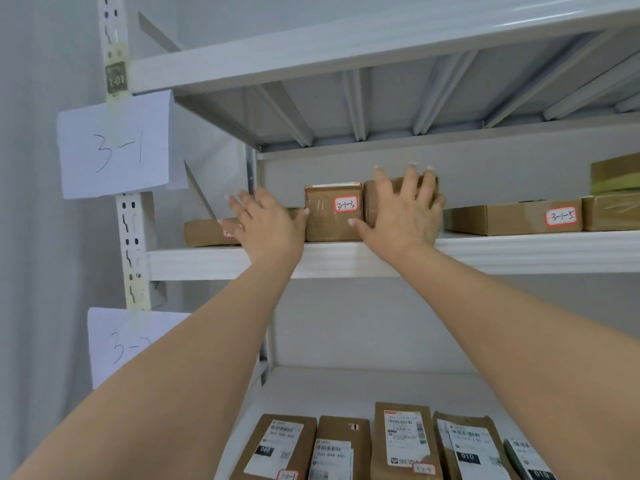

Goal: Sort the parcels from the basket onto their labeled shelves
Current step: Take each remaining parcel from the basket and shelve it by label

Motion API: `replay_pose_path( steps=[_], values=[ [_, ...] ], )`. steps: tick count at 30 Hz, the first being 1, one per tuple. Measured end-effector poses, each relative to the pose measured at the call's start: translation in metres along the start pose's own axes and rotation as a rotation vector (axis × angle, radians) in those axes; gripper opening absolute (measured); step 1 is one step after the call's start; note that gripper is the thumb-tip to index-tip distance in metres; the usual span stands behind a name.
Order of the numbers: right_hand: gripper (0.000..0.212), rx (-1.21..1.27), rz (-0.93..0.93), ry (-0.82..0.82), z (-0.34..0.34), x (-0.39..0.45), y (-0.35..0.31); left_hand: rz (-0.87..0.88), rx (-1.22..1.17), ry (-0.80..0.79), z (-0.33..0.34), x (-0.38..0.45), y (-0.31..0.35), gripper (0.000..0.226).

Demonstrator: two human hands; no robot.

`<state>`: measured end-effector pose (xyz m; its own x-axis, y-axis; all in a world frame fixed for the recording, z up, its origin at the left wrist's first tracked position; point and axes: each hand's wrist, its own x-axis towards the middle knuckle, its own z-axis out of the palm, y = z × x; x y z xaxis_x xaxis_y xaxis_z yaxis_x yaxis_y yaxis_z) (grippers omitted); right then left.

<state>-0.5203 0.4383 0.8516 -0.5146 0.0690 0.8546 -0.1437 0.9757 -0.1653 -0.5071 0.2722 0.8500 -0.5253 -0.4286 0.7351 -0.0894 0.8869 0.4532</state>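
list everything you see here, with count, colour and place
white metal shelving rack: 1, white, fills the view
handwritten paper shelf signs: 2, white, on the left upright, reading 3-1 and partly 3-
brown cardboard parcels on the 3-1 shelf: at least 6, brown, in a row; labels 3-1-3 and 3-1-5 readable
brown parcels on the lower shelf: 5 partly visible, four brown, one dark, with white shipping labels
hands: left hand open by the flat left parcel; right hand spread on the parcel right of 3-1-3

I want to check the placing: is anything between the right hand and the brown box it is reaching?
Nothing visible: the right hand already lies flat on the brown cardboard box, beside the brown box labelled 3-1-3.
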Motion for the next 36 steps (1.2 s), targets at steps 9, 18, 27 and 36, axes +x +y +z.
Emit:
replay_pose_path(
  steps=[9, 18, 27, 36],
  values=[
    [0.046, -0.025, 0.003, 0.141, -0.041, -0.007, 0.112, 0.648, -0.269, 0.183, 0.010, -0.064, 0.118, 0.034],
    [0.039, -0.147, 0.100, 0.069, -0.078, 0.015, 0.248, 0.775, -0.290, -0.134, 0.040, -0.115, 0.239, 0.041],
    [0.044, -0.107, -0.102, -0.116, -0.059, 0.026, 0.247, 0.708, 0.014, -0.132, 0.039, -0.107, 0.235, 0.031],
    [0.018, -0.026, -0.195, -0.285, -0.055, 0.032, 0.226, 0.662, -0.002, -0.137, 0.037, -0.084, 0.209, 0.033]
  ],
)
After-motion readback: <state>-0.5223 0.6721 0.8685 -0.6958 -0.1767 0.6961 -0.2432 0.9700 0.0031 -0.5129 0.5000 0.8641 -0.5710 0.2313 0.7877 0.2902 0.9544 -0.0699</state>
